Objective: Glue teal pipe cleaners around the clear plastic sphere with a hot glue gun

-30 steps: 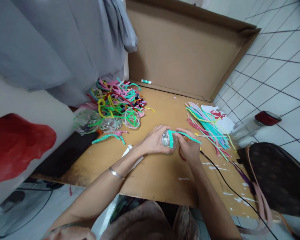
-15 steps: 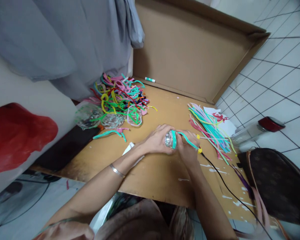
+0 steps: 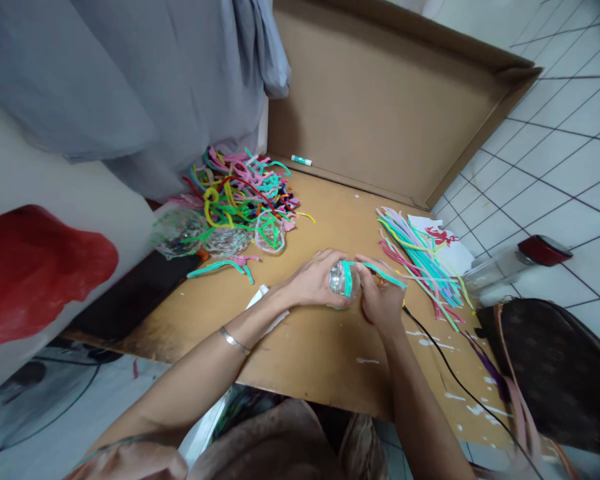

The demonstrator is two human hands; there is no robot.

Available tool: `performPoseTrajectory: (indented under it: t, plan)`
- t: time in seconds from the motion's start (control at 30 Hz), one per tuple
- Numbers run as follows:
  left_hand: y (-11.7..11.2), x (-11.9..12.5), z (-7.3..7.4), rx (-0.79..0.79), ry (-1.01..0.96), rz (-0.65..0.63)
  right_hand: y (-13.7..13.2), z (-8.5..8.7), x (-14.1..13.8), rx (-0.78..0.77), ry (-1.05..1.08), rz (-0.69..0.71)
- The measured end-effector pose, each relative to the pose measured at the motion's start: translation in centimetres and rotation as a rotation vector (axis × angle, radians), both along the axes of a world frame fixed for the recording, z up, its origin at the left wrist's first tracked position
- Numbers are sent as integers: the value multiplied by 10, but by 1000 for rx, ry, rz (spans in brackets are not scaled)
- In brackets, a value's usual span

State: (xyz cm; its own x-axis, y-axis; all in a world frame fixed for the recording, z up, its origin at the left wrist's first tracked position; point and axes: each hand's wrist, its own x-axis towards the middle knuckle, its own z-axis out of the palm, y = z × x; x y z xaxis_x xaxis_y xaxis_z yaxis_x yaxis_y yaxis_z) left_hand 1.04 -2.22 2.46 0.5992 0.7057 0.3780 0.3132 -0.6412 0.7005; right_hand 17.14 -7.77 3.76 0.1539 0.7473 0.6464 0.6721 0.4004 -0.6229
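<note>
My left hand (image 3: 316, 277) is wrapped round a small clear, rounded plastic piece (image 3: 337, 280), perhaps the base of a bottle. A teal pipe cleaner (image 3: 349, 280) runs across that piece, and its free length stretches to the right. My right hand (image 3: 380, 303) pinches this pipe cleaner between thumb and finger, just right of the clear piece. Beneath the right hand a black cord (image 3: 433, 340) comes out beside a bit of yellow; the tool it belongs to is mostly hidden.
A tangled heap of coloured pipe cleaners (image 3: 240, 183) lies back left, with clear plastic pieces (image 3: 180, 230) in front. Straight pipe cleaners (image 3: 420, 250) lie to the right, near a clear bottle (image 3: 497, 270) and brown bag (image 3: 540, 367). A cardboard panel (image 3: 385, 100) stands behind a glue stick (image 3: 301, 160).
My right hand has shifted slightly right and away from the clear piece, drawing along the pipe cleaner. The yellow tool part beside it is now mostly covered. My left hand stays put.
</note>
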Motion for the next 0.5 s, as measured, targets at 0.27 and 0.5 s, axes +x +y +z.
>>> performPoseTrajectory:
  t: [0.27,0.5]
  plan:
    - [1,-1,-1,-25,-7,3,-12,16,-1,92,-82,33]
    - [0,0,1,-24,-19,-8,-13,15,-7,164,-68,-13]
